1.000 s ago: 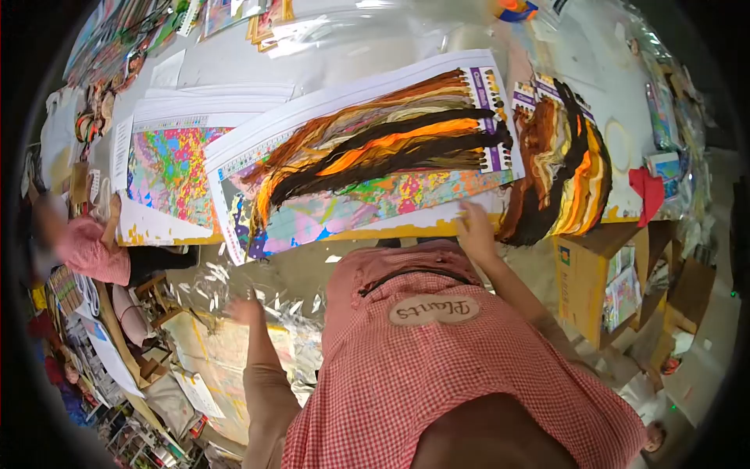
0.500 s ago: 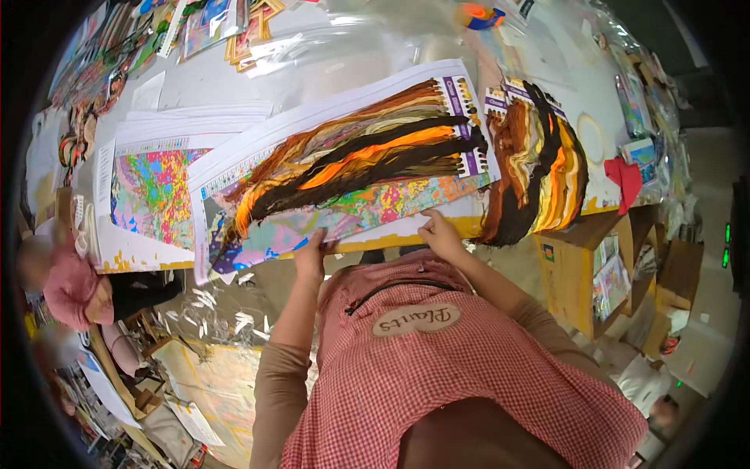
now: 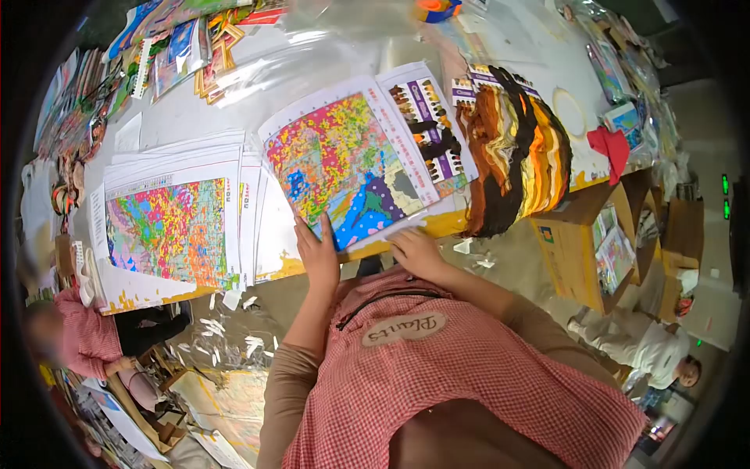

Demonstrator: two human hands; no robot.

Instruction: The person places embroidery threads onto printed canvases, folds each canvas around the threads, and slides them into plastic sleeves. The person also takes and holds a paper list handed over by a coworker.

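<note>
A printed cross-stitch chart [image 3: 336, 156] with bright coloured blocks is folded over on the table, covering most of a bundle of embroidery floss. The purple and white floss card [image 3: 426, 117] with dark skeins sticks out at its right end. My left hand [image 3: 319, 254] lies on the chart's lower left edge, thumb and fingers apart. At the table's front edge, just below the chart, my right hand [image 3: 416, 252] rests with fingers loosely extended, nothing visible in it. To the right, a second floss bundle [image 3: 535, 156] in brown, black, orange and cream hangs slightly over the edge.
A stack of similar charts [image 3: 168, 227] lies at the left of the table [image 3: 289, 70]. A red cloth [image 3: 609, 150] sits near the right edge above a cardboard box [image 3: 574, 250]. Bagged kits [image 3: 180, 55] are at the back left. Other people stand at left and right.
The left part of the chart has been folded to the right over the floss. My left hand has shifted onto the folded part; my right hand has moved slightly left and down.
</note>
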